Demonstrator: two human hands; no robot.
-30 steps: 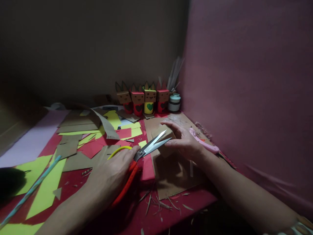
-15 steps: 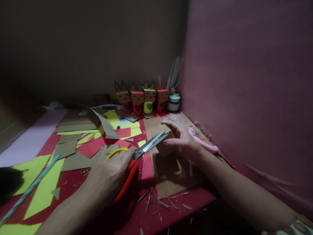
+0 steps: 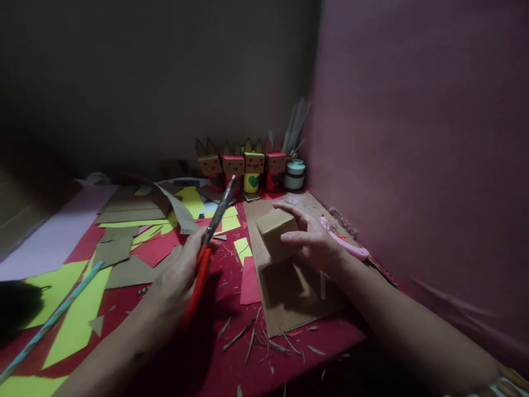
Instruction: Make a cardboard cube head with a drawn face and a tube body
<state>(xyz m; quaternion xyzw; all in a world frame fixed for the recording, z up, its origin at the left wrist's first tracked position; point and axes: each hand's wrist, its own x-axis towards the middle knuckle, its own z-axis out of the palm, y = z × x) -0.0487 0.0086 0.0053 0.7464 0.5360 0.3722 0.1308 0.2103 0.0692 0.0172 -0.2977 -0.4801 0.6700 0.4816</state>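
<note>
Left hand (image 3: 177, 278) gripping scissors (image 3: 209, 234), blades closed, pointing up-frame. Right hand (image 3: 316, 242) cups small cardboard box (image 3: 276, 234) mid-frame over the counter (image 3: 248, 364), right of the blades, apart.

- A home craft corner, dimly lit, where a table meets a dark wall and a pink wall (image 3: 413, 138).
- The red tabletop (image 3: 231, 364) is strewn with cut yellow, red and brown paper scraps (image 3: 124, 231).
- Four finished paper figures (image 3: 242, 165) with ears and hearts stand in a row at the back.
- Beside them are a small jar (image 3: 295, 174) and a pink craft knife (image 3: 345, 242).
</note>
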